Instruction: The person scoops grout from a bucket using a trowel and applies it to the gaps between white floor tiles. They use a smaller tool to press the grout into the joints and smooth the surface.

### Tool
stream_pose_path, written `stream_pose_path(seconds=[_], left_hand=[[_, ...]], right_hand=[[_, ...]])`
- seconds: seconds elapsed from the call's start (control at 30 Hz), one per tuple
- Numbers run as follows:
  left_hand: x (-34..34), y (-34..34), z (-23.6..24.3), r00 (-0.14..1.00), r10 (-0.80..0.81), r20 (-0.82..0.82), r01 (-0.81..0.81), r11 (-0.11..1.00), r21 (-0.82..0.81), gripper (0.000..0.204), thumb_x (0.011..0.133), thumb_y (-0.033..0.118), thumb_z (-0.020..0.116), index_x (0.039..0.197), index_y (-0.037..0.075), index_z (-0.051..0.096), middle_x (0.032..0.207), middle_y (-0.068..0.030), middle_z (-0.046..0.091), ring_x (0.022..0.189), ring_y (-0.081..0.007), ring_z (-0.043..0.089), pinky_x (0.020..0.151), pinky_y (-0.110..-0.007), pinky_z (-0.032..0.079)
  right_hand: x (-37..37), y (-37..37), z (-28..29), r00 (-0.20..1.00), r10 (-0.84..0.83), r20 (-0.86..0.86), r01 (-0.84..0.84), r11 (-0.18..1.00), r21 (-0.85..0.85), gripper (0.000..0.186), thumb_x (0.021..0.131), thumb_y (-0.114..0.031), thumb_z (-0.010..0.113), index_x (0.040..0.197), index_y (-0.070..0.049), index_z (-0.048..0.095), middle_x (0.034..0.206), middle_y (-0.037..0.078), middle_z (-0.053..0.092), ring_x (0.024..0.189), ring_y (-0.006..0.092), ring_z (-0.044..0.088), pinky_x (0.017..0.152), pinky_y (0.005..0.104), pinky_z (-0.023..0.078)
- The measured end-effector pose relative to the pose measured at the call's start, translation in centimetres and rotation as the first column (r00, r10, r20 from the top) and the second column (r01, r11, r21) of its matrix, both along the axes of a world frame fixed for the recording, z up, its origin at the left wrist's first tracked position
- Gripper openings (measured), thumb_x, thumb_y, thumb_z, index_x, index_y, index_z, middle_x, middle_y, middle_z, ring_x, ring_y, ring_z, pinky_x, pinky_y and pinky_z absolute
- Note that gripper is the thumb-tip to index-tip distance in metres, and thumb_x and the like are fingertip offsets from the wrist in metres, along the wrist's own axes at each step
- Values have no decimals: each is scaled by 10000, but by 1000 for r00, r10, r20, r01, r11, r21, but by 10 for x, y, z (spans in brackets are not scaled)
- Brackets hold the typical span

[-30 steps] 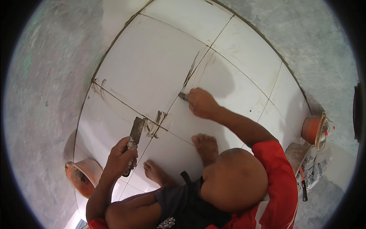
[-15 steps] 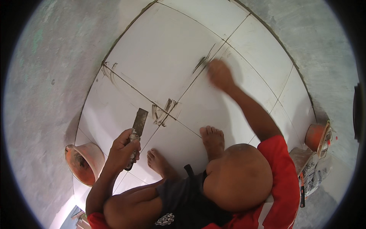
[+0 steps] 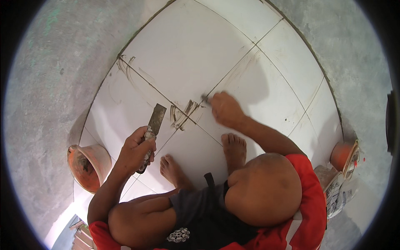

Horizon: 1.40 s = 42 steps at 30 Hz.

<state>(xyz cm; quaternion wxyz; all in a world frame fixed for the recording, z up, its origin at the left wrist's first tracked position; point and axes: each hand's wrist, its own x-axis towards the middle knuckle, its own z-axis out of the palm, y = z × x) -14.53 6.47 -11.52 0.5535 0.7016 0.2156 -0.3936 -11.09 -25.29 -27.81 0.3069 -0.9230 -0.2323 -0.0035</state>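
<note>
My left hand [image 3: 135, 152] is closed around the handle of a putty knife [image 3: 157, 119], its flat, stained blade pointing up and away from me over the white tile floor [image 3: 187, 46]. Further out, my right hand [image 3: 227, 109] pinches a small dark piece [image 3: 204, 98] against the tile along a joint; its kind is too small to make out. Just left of that hand, dark grout smears [image 3: 182, 116] cover the crossing of two joints. More grout streaks [image 3: 127, 66] lie at the far left joint by the wall.
A dirty orange bucket [image 3: 88, 168] lies tipped beside my left arm. At the right stand another orange bucket [image 3: 342, 156] and a crumpled printed bag [image 3: 336, 193]. Grey plastered walls [image 3: 46, 104] rise on both sides. My bare feet [image 3: 234, 152] rest on the tiles.
My right hand has come toward me and left along the joint. Dark streaks on that joint's far part are now mostly gone, leaving faint smears. The putty knife stays in my left hand.
</note>
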Motion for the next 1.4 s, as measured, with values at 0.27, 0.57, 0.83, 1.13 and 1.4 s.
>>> stream_pose_path(seconds=[0.27, 0.57, 0.83, 1.13, 1.4], left_hand=[[0, 4, 3, 999, 33, 23, -33, 999, 12, 219, 960, 132, 586, 1159, 46, 559, 770, -40, 610, 541, -127, 595, 471, -273, 472], [1, 4, 5, 998, 58, -9, -57, 998, 27, 283, 936, 148, 602, 1192, 29, 573, 763, -42, 600, 561, -122, 595, 484, -284, 468], [23, -2, -6, 999, 50, 4, -49, 986, -161, 214, 962, 143, 567, 1143, 28, 555, 771, -56, 604, 533, -138, 591, 451, -292, 482], [58, 8, 0, 981, 172, -86, -191, 842, -504, 182, 1004, 182, 530, 1134, 56, 551, 777, -61, 605, 539, -145, 589, 438, -300, 485], [70, 54, 25, 919, 383, 97, -250, 754, -607, 170, 1023, 192, 518, 1130, 63, 539, 766, -46, 610, 524, -131, 582, 428, -290, 488]], right_hand=[[-31, 32, -16, 973, 188, -131, -193, 981, -29, 147, 806, -58, 602, 947, -54, 643, 899, 110, 602, 895, 334, 568, 791, 461, 476], [-32, 66, -8, 909, 396, -129, -391, 918, 67, 171, 809, -45, 619, 974, -27, 656, 926, 114, 637, 926, 343, 589, 776, 438, 503], [3, 27, 36, 837, -140, -529, 387, 834, 392, 285, 858, -93, 712, 1135, -26, 705, 1003, 145, 676, 864, 312, 669, 762, 395, 543], [28, 102, 117, 925, 131, 357, -124, 991, -41, 422, 770, -43, 694, 1190, -58, 648, 1014, 77, 601, 949, 275, 576, 818, 403, 503], [55, 44, 128, 969, 192, 158, -158, 967, -202, 480, 760, 34, 723, 1222, -87, 674, 1038, 72, 632, 962, 270, 599, 857, 386, 528]])
